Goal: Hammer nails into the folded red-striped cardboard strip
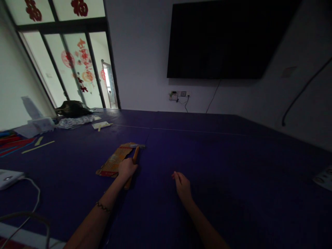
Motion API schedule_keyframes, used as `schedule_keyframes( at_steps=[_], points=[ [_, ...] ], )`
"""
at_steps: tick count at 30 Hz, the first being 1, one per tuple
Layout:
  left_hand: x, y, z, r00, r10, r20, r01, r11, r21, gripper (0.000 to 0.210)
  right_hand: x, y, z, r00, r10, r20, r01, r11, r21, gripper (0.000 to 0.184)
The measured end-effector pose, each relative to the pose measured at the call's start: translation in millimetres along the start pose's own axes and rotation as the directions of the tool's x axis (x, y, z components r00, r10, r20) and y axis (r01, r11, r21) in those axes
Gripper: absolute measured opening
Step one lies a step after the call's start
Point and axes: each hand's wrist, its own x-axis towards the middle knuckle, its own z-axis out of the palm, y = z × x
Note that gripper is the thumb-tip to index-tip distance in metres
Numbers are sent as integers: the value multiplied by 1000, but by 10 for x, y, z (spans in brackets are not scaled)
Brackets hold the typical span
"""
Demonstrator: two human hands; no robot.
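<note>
The left hand [127, 168] of a person grips the wooden handle of a hammer [136, 154] above a dark blue tabletop [220, 166], while the right hand [183, 186] sits apart from it, fingers curled inward and fingertips drawn together (whether anything small is pinched there cannot be told). The hammer slants through the left fist, its handle end jutting out on the near side and its metal head lying beyond the knuckles. A braided bracelet [103, 206] circles the left wrist.

Just to the left of that hand, and partly covered by it, lies a flat piece of printed cardboard [114, 160], brown and yellow with a red band; the hammer's head overlaps its far corner in this view. Beyond the left hand, farther out and to its left, are a small white packet [101, 125], crumpled clear plastic [75, 121] and a black bag [73, 109]. Well to the left of the same hand rest pale yellow strips [38, 147] and a white device [9, 179] with a cord. A dark television [225, 41] hangs on the wall, high beyond the right hand.
</note>
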Motion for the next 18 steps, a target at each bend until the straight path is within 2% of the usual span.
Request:
schedule_keyframes(
  at_steps=[18],
  points=[
    [79, -90, 71, 998, 38, 46, -39, 999, 29, 30, -7, -13, -3, 1000, 9, 2, -9, 1000, -8, 43]
  ],
)
